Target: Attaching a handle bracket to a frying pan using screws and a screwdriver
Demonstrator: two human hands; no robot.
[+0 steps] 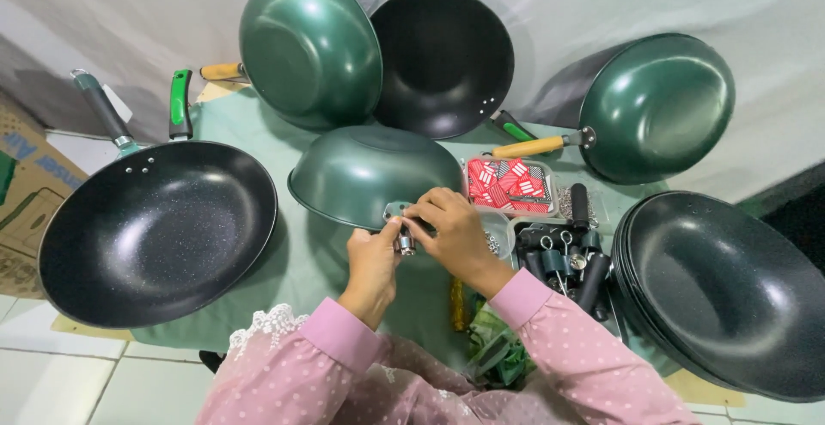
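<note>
A dark green wok point(371, 170) lies upside down on the table's pale green cloth point(316, 263), just in front of me. Both hands meet at its near rim, where a small silver metal handle fitting point(404, 238) sticks out. My left hand point(372, 266) grips the fitting from below. My right hand point(451, 229) pinches the bracket against the rim from above. The fingers hide most of the fitting.
A large black pan point(155, 232) with a handle sits left. Green woks point(309, 47) point(657, 107) and a black one point(443, 60) lean against the back sheet. Stacked black pans point(722, 292) stand right. A tray of red packets point(509, 186), black handles point(563, 262) and screws lie beside my right hand.
</note>
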